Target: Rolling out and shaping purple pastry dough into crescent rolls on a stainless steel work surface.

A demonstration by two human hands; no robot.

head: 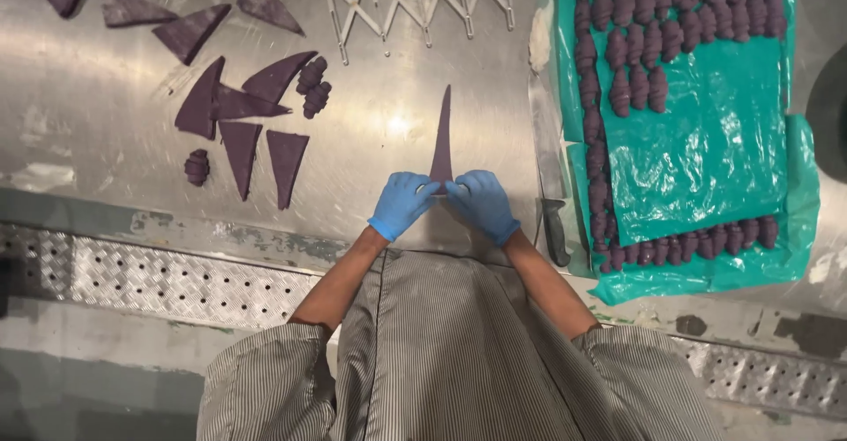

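Head view, the only one here: both gloved hands sit at the near edge of the steel table (106,97). The left hand (401,203) and right hand (483,203) meet at the wide base of a long purple dough triangle (441,137), fingertips pressed together on that end, each grip pinching the dough's bottom corners. The pointed tip runs straight away from the hands.

My read is that this is the very start of rolling: the base is held but nothing is curled over yet. The next move looks like it needs even pressure from both sides so the roll stays straight (that thin tip will wander easily).

Off to the left of the grip lie more cut triangles (238,132) and a few rolled pieces (313,84). Just right of the right hand a knife (549,176) lies along the edge of a green plastic sheet (706,159), which is lined with rows of finished purple croissants (679,9). Beyond the tip, an expandable dough cutter (415,0).
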